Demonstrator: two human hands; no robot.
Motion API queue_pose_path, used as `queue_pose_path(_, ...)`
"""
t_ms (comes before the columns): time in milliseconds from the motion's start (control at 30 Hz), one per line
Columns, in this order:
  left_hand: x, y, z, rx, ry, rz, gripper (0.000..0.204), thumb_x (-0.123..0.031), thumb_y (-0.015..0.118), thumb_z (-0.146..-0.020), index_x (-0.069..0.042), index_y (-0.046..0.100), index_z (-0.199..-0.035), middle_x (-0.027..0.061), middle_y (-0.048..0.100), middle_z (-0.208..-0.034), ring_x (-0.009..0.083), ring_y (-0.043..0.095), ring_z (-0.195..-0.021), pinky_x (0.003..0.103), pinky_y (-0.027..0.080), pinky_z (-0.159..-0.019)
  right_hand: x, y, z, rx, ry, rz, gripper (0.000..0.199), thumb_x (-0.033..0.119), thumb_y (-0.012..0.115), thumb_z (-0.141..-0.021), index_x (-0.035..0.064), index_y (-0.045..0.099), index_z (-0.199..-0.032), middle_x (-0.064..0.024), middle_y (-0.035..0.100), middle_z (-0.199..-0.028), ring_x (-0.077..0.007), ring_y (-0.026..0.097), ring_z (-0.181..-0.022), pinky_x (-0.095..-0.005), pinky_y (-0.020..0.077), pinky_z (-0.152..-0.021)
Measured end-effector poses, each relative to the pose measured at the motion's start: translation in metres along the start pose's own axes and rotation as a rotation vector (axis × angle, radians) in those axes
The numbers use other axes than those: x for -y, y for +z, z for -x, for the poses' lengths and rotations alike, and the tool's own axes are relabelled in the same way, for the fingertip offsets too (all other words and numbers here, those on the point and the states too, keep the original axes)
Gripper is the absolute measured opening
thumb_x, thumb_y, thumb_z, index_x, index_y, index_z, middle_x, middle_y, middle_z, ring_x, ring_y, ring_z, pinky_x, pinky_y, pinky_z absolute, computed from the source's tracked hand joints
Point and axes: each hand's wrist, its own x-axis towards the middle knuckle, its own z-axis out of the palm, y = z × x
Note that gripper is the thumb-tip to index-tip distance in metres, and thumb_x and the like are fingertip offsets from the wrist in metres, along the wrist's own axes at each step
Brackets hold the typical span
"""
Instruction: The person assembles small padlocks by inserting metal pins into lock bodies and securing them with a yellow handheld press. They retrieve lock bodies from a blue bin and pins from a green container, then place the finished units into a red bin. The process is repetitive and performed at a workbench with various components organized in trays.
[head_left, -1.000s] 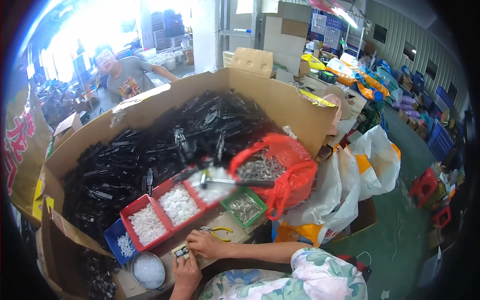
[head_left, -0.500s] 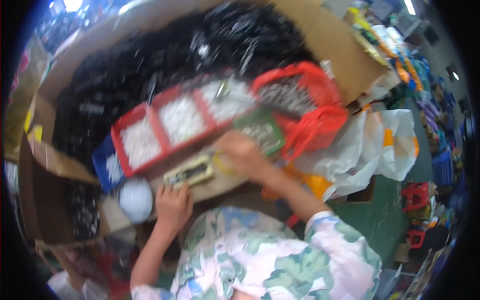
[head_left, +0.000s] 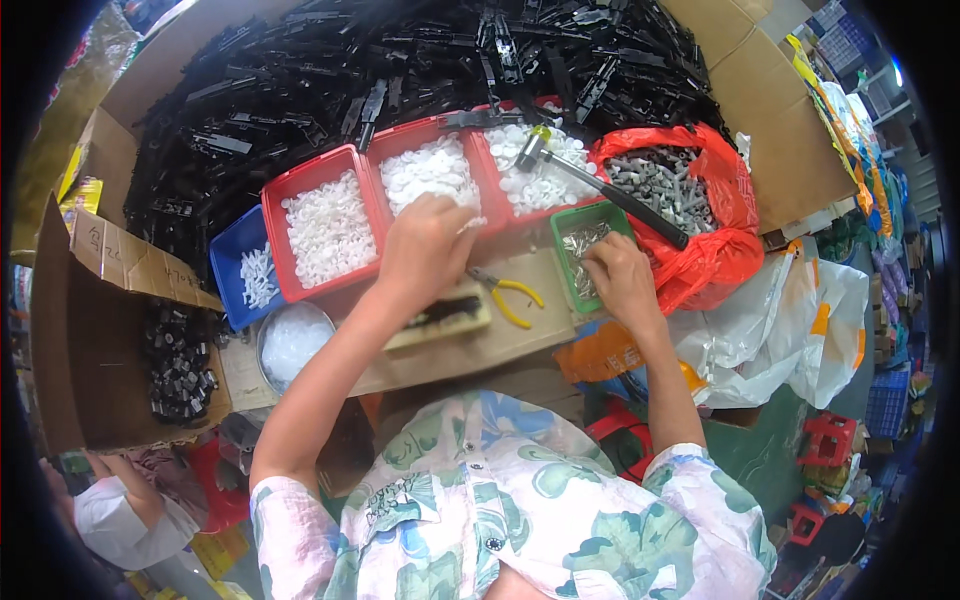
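Your left hand (head_left: 425, 245) dips, fingers curled, into the red tray of white caps (head_left: 430, 175); your right hand (head_left: 618, 275) pinches metal pieces in the green bin (head_left: 585, 245) — picking stage; next, careful seating on the black part (head_left: 445, 312).

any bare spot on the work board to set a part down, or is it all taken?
Bare board shows in front of the wooden block, and a strip between the yellow-handled pliers and the green bin. Crowded: the red bins ahead, left hand over them, right hand at the green bin, metal bowl at the left.
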Motion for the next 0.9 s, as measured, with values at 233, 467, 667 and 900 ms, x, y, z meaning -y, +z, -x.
queue_pose_path(233, 0.027, 0.043, -0.041, 0.024, -0.075, -0.077, 0.018, -0.014, 0.075, -0.082, -0.002, 0.071, -0.095, 0.0176, 0.066, -0.094, 0.0359, 0.064, -0.089, 0.044, 0.051, -0.079, -0.008, 0.010, -0.001, -0.056, -0.060, -0.050, 0.010, 0.009, 0.068, -0.081, 0.0045, 0.065, -0.089, -0.0126, 0.060, -0.087, -0.0326, 0.063, -0.085, -0.0462, 0.0490, -0.068)
queue_pose_path(467, 0.009, 0.049, -0.045, -0.077, -0.068, -0.019, 0.004, -0.006, 0.072, -0.077, -0.004, 0.070, -0.080, 0.0125, 0.062, -0.079, 0.0328, 0.063, -0.079, 0.044, 0.051, -0.070, -0.011, 0.009, 0.007, -0.082, -0.101, 0.081, 0.008, 0.009, 0.067, -0.083, 0.0043, 0.060, -0.081, -0.0103, 0.058, -0.084, -0.0301, 0.063, -0.085, -0.0458, 0.0461, -0.068)
queue_pose_path(667, -0.007, 0.030, -0.033, -0.101, -0.132, 0.151, 0.012, -0.010, 0.075, -0.084, 0.001, 0.075, -0.090, 0.0134, 0.070, -0.077, 0.0203, 0.066, -0.065, 0.033, 0.051, -0.060, -0.004, 0.003, 0.002, -0.154, -0.083, -0.086, 0.011, 0.010, 0.069, -0.083, 0.0033, 0.061, -0.081, -0.0107, 0.058, -0.079, -0.0308, 0.064, -0.078, -0.0449, 0.0455, -0.064)
queue_pose_path(900, -0.028, 0.014, -0.002, -0.148, -0.471, 0.590, 0.018, -0.012, 0.075, -0.088, 0.003, 0.077, -0.099, 0.0118, 0.076, -0.086, 0.0133, 0.069, -0.073, 0.028, 0.054, -0.066, 0.019, -0.011, 0.001, -0.169, -0.049, -0.231, 0.009, 0.008, 0.068, -0.085, 0.0004, 0.065, -0.088, -0.0122, 0.064, -0.086, -0.0286, 0.066, -0.079, -0.0404, 0.0503, -0.068)
